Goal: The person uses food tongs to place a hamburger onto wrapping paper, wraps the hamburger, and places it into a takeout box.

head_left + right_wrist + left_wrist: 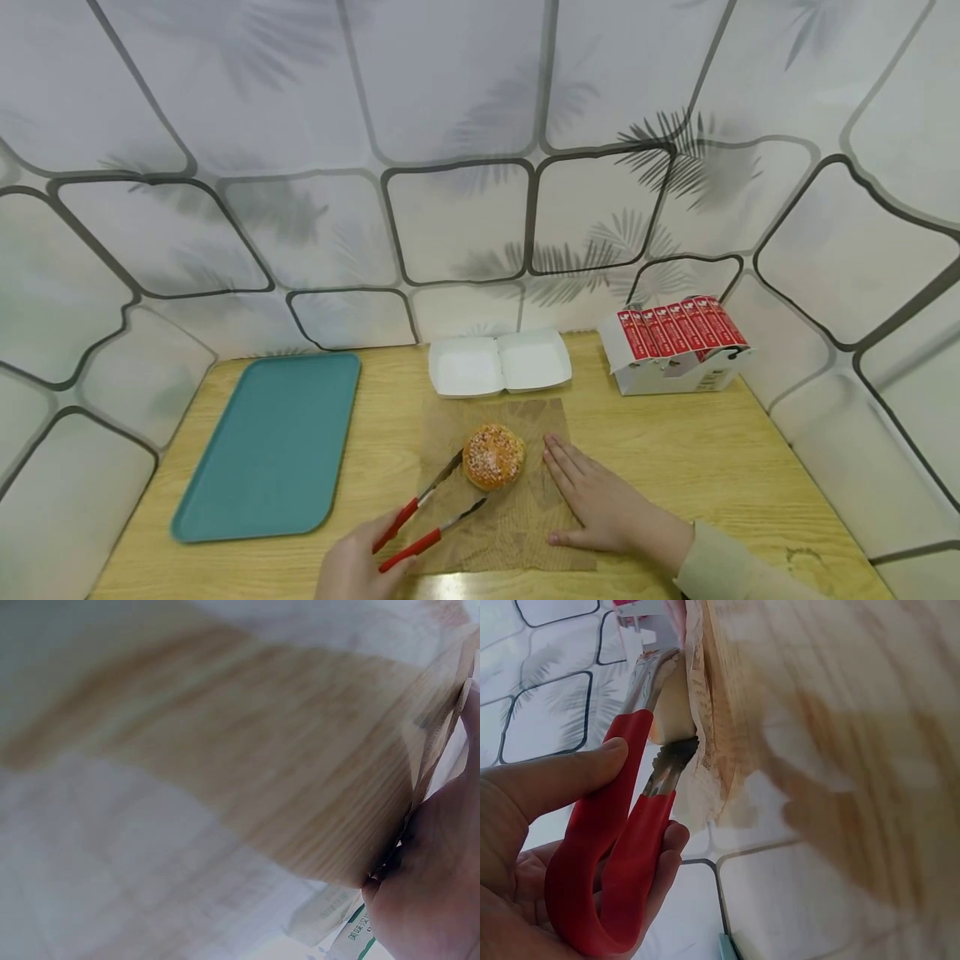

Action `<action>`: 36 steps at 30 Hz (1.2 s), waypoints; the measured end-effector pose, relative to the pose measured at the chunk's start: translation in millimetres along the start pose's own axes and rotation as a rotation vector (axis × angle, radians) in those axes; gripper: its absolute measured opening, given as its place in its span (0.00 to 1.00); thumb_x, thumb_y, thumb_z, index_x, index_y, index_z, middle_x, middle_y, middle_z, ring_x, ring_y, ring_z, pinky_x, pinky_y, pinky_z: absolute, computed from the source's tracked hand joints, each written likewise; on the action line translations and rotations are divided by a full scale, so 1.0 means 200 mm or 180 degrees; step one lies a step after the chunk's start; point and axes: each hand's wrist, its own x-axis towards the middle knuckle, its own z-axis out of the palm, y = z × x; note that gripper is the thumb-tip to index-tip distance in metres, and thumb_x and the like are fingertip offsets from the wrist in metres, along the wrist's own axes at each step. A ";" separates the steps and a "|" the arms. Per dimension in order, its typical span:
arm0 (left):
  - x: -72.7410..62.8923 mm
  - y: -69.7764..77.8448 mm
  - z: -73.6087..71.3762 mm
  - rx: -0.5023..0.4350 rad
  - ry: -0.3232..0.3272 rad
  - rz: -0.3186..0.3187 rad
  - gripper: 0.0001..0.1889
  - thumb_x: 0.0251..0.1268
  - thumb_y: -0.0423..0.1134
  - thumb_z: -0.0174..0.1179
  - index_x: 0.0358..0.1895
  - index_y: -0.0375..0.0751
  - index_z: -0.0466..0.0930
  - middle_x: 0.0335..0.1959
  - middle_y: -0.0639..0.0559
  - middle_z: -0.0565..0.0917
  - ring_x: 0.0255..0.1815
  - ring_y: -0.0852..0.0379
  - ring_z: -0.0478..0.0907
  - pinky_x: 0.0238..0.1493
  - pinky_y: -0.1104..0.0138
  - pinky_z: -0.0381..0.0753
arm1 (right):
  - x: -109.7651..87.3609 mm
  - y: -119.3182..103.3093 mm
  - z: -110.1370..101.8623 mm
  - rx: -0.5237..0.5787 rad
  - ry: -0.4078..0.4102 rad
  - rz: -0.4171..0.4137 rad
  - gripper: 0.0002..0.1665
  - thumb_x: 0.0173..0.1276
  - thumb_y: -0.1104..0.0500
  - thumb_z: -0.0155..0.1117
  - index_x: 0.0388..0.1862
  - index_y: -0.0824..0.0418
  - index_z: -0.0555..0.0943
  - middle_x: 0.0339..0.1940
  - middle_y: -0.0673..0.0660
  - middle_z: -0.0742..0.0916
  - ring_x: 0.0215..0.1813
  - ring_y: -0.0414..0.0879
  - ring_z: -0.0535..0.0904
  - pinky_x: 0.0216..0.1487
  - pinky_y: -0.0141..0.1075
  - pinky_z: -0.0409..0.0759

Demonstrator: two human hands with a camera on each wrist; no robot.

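My left hand (358, 560) grips a pair of tongs (622, 780) with red handles and metal ends. The tips of the tongs are spread around a round bun (492, 457) topped with pale seeds or crumbs: one at its left side, the other just below it. The bun sits on a sheet of brown paper (517, 533) spread over the wooden table. To the right of the bun, my right hand (600, 500) rests palm down on the paper's right edge, fingers straight. In the right wrist view, only part of this hand (427, 885) shows.
An opened white takeaway box (498, 364) stands behind the paper. A teal tray (277, 450) lies on the left of the wooden table (720, 467). At the back right is a white carton (667, 379) filled with red packets (678, 327). A patterned curtain (465, 221) encloses the table.
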 end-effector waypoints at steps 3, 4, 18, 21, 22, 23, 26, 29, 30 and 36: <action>0.00 0.00 0.01 -0.0010 -0.0034 -0.0022 0.34 0.46 0.44 0.86 0.59 0.36 0.88 0.47 0.46 0.93 0.41 0.51 0.90 0.32 0.70 0.82 | 0.00 0.00 0.00 0.0007 -0.0009 0.0006 0.67 0.73 0.17 0.43 0.83 0.73 0.60 0.86 0.73 0.60 0.87 0.66 0.58 0.82 0.53 0.72; 0.00 0.00 0.01 -0.0016 -0.0041 -0.0036 0.34 0.46 0.44 0.86 0.59 0.36 0.88 0.47 0.46 0.93 0.41 0.51 0.90 0.32 0.71 0.82 | 0.00 0.00 0.00 0.0008 -0.0014 0.0010 0.67 0.73 0.17 0.43 0.83 0.73 0.60 0.87 0.73 0.60 0.87 0.65 0.58 0.82 0.53 0.72; 0.01 -0.01 0.02 0.0068 -0.0055 0.0000 0.35 0.45 0.45 0.86 0.60 0.37 0.88 0.49 0.45 0.93 0.47 0.45 0.91 0.42 0.58 0.91 | 0.00 0.00 -0.01 0.0015 -0.0083 0.0038 0.67 0.73 0.17 0.43 0.83 0.72 0.60 0.87 0.72 0.59 0.87 0.65 0.58 0.82 0.53 0.71; 0.01 -0.01 0.02 0.0039 -0.0100 -0.0048 0.35 0.44 0.45 0.87 0.60 0.37 0.87 0.50 0.45 0.92 0.47 0.46 0.90 0.42 0.59 0.90 | 0.00 0.00 -0.01 0.0019 -0.0095 0.0038 0.67 0.73 0.17 0.43 0.84 0.72 0.60 0.87 0.72 0.59 0.87 0.65 0.57 0.83 0.53 0.71; 0.01 -0.01 0.02 0.0035 -0.0114 -0.0054 0.35 0.45 0.45 0.87 0.60 0.37 0.87 0.50 0.45 0.92 0.47 0.46 0.90 0.42 0.59 0.90 | 0.00 0.00 -0.01 0.0019 -0.0102 0.0039 0.67 0.73 0.17 0.43 0.84 0.72 0.59 0.87 0.72 0.59 0.87 0.65 0.57 0.83 0.53 0.71; 0.01 -0.01 0.02 0.0025 -0.0116 -0.0058 0.36 0.44 0.45 0.87 0.60 0.37 0.87 0.51 0.45 0.92 0.47 0.46 0.90 0.42 0.59 0.90 | 0.00 0.00 -0.01 0.0018 -0.0109 0.0039 0.67 0.73 0.17 0.43 0.84 0.72 0.59 0.87 0.72 0.59 0.87 0.65 0.57 0.83 0.53 0.71; 0.01 -0.01 0.01 0.0019 -0.0094 -0.0045 0.35 0.44 0.44 0.87 0.60 0.37 0.87 0.51 0.45 0.92 0.48 0.45 0.90 0.44 0.57 0.91 | 0.00 0.00 -0.01 0.0029 -0.0129 0.0038 0.67 0.73 0.17 0.43 0.84 0.72 0.59 0.87 0.72 0.59 0.87 0.65 0.57 0.83 0.53 0.70; 0.01 0.00 0.01 0.0017 -0.0061 -0.0027 0.35 0.44 0.44 0.87 0.60 0.36 0.87 0.51 0.45 0.92 0.48 0.45 0.90 0.45 0.55 0.91 | 0.00 0.00 -0.01 0.0045 -0.0134 0.0034 0.67 0.73 0.17 0.43 0.84 0.72 0.59 0.87 0.72 0.59 0.87 0.65 0.57 0.83 0.53 0.70; 0.01 0.00 0.00 0.0015 -0.0046 -0.0025 0.36 0.43 0.44 0.87 0.60 0.37 0.87 0.51 0.45 0.92 0.48 0.45 0.90 0.45 0.55 0.91 | 0.00 0.00 -0.01 0.0048 -0.0133 0.0031 0.67 0.73 0.17 0.43 0.84 0.72 0.59 0.87 0.72 0.59 0.87 0.65 0.57 0.83 0.53 0.70; 0.00 0.01 -0.02 -0.0025 0.0112 0.0040 0.36 0.41 0.42 0.88 0.59 0.39 0.88 0.50 0.47 0.92 0.47 0.48 0.90 0.45 0.58 0.91 | 0.00 0.00 -0.01 0.0031 -0.0108 0.0020 0.66 0.73 0.17 0.43 0.84 0.72 0.59 0.87 0.72 0.59 0.87 0.65 0.57 0.83 0.53 0.70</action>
